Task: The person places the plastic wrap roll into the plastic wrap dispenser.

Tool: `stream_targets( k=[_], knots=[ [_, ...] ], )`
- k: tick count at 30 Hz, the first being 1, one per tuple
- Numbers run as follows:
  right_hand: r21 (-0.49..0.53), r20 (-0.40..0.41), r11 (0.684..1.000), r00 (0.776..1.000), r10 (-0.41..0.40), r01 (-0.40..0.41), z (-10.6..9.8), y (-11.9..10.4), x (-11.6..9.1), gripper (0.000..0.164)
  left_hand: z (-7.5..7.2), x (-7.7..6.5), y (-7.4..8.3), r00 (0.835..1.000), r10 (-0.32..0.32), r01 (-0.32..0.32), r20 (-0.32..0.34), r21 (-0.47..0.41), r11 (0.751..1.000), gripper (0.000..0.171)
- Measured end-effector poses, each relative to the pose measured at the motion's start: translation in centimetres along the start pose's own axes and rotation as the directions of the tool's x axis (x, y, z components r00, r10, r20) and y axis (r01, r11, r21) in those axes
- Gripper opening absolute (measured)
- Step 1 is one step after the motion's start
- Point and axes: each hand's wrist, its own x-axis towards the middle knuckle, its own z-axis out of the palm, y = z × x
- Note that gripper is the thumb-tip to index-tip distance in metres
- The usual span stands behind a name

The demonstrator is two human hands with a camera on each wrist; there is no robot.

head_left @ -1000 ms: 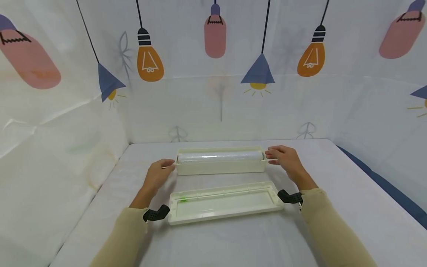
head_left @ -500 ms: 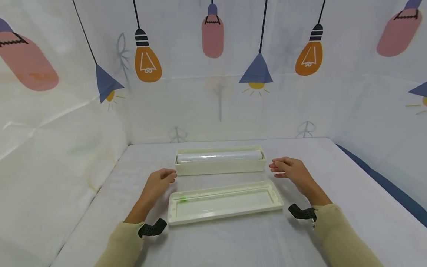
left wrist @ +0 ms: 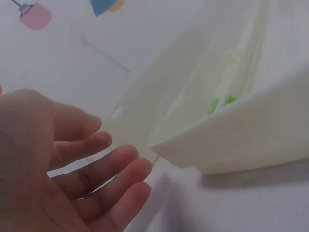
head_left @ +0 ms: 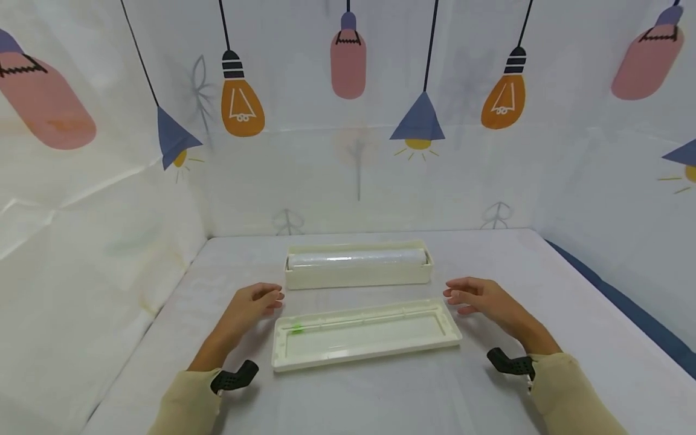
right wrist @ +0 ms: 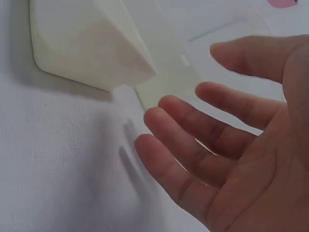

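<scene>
A long cream box (head_left: pixel 359 278) stands near the back of the table with a roll of shiny clear wrap (head_left: pixel 356 258) lying in it. In front of it is its long cream lid (head_left: pixel 364 350), inner side up and slightly slanted, with a small green piece (head_left: pixel 296 328) near its left end. My left hand (head_left: pixel 244 311) hovers at the left, between box and lid, fingers loosely bent and holding nothing. At the lid's right end, my right hand (head_left: pixel 492 305) is likewise relaxed and free of any object. In both wrist views the fingers show a gap from the lid's corner.
A white cloth covers the table (head_left: pixel 370 405). White sheets printed with lamps and bulbs hang behind (head_left: pixel 326 175) and at both sides. A dark blue strip (head_left: pixel 620 296) runs along the right table edge. Each wrist wears a black camera mount (head_left: pixel 235 377).
Both hands have left the ends of the box and drawn back toward me, down beside the lid. Box, roll and lid stay where they were.
</scene>
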Motion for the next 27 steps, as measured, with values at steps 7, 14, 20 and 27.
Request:
stream_targets(
  k=[7, 14, 20, 27],
  knots=[
    [-0.019, 0.12, 1.0, 0.993, -0.012, 0.014, -0.1, 0.5, -0.4, 0.06, -0.3, -0.2, -0.8, 0.983, 0.057, -0.054, 0.175, -0.022, 0.998, 0.045],
    [-0.089, 0.175, 0.995, 0.984, -0.021, 0.037, 0.0, 0.4, -1.1, 0.061, -0.4, -0.2, -1.2, 0.972, 0.061, -0.081, 0.229, 0.081, 0.993, 0.043],
    [-0.165, 0.191, 0.984, 0.981, -0.036, 0.069, 0.3, 0.6, -1.2, 0.06, -0.8, 0.2, -1.9, 0.947, 0.109, -0.141, 0.301, 0.084, 0.987, 0.046],
    [-0.204, 0.16, 0.974, 0.985, -0.069, 0.102, 0.5, 0.9, -0.9, 0.061, -0.9, 0.3, -2.0, 0.95, 0.102, -0.145, 0.295, 0.128, 0.981, 0.04]
  ],
)
